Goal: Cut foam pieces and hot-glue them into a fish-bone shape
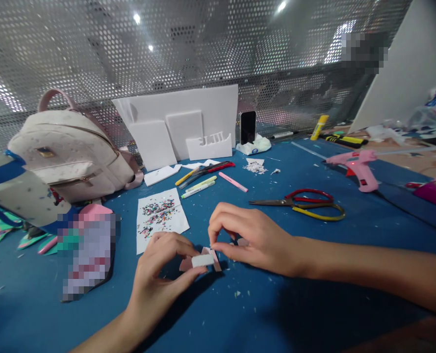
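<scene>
Your white sheet (181, 225) carries a scatter of multicoloured bits (159, 212), and the backpack (74, 139) behind it keeps its contents out of sight. A cup-like white-and-blue object (21, 189) is cut off by the left edge. Your fingers partly cover the pink pieces (186, 265) around the small white block (202, 260), which sits low centre over the blue table (262, 318), its long axis nearly crosswise to you. Your left hand (162, 262) clamps that block between thumb and fingers; your right hand (252, 240) brings thumb and forefinger close beside it, but you cannot tell whether they pinch anything.
</scene>
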`<state>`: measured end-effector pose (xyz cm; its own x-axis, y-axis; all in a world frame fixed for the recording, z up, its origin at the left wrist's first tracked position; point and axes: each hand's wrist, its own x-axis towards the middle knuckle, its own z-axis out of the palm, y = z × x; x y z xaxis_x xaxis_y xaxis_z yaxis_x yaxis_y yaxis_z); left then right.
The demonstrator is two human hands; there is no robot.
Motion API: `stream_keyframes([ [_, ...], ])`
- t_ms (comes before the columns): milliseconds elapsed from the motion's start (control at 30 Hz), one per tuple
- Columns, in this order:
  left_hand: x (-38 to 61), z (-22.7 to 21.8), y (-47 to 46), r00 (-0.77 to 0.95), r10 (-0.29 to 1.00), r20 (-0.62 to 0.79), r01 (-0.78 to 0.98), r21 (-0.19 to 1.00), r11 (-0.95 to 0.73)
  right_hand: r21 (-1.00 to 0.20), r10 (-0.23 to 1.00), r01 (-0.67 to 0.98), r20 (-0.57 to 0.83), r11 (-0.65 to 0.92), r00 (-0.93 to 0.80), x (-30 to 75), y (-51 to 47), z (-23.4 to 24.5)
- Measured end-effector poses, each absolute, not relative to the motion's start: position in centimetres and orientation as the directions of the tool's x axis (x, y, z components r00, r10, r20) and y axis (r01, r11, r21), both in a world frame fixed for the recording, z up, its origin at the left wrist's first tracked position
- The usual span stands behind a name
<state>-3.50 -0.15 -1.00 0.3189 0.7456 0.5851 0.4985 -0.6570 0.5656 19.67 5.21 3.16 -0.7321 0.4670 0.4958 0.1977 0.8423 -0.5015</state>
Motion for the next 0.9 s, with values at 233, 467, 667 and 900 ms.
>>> stream_keyframes([
  [233, -3.6, -1.0, -0.1, 0.315, 0.738, 0.597, 0.496, 0.56, -0.664, -0.376, 0.659, 0.553, 0.55, 0.744, -0.513, 23.7, 13.0, 4.8],
  [467, -3.6, -1.4, 0.1, 0.331, 0.736, 0.591, 0.504, 0.548, -0.667, -0.251, 0.897, 0.916, 0.395, 0.314, -0.199, 30.6, 21.5, 2.0],
  [667, -3.7, -1.6, 0.1, 0.33, 0.743, 0.583, 0.512, 0.55, -0.66, -0.147, 0.929, 0.96, 0.325, 0.237, -0.179, 32.3, 22.5, 1.0],
  [900, -3.6, -1.3, 0.0, 0.327, 0.74, 0.587, 0.514, 0.547, -0.661, -0.098, 0.917, 0.962, 0.342, 0.253, -0.206, 31.5, 21.7, 2.0],
])
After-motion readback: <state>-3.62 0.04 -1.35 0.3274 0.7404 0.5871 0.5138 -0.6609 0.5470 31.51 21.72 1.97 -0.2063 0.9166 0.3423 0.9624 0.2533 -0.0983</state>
